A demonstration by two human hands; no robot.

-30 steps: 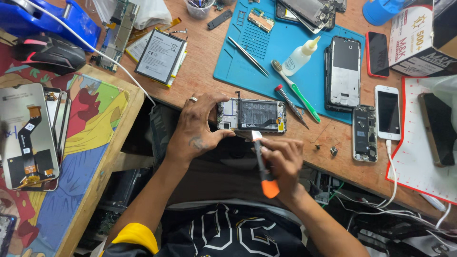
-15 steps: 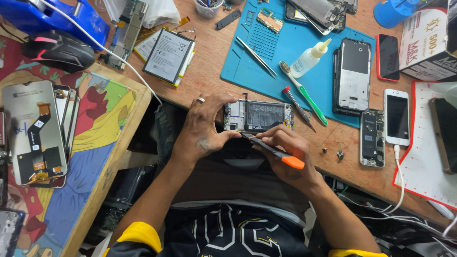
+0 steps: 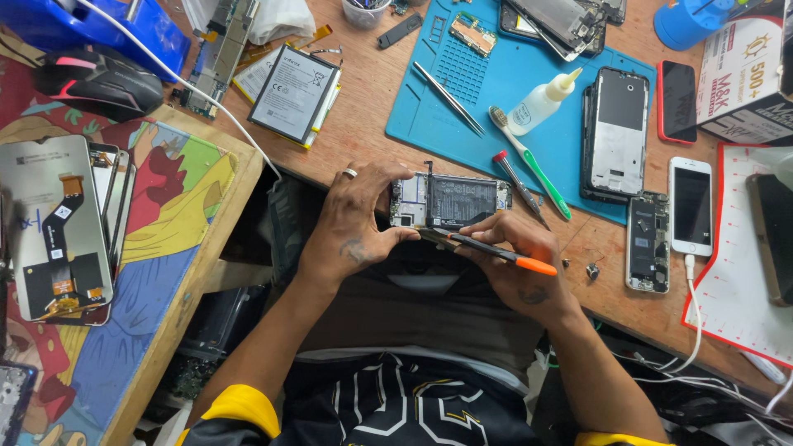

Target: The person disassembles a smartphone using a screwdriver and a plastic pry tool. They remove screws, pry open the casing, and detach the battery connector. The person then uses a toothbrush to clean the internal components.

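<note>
An opened phone [image 3: 450,202] is held at the desk [image 3: 363,116] edge, left hand [image 3: 355,227] clasped around its end, while a screwdriver [image 3: 487,250] is pinched in the right hand [image 3: 516,264]. A slip could gouge the exposed board.

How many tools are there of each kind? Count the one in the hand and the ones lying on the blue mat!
Screwdrivers: 2. The right hand holds the orange-handled screwdriver to the open phone gripped by the left hand. The red-tipped screwdriver lies at the edge of the blue mat.
Tweezers: 1
Toothbrush: 1
Squeeze bottle: 1
Total: 5
</note>
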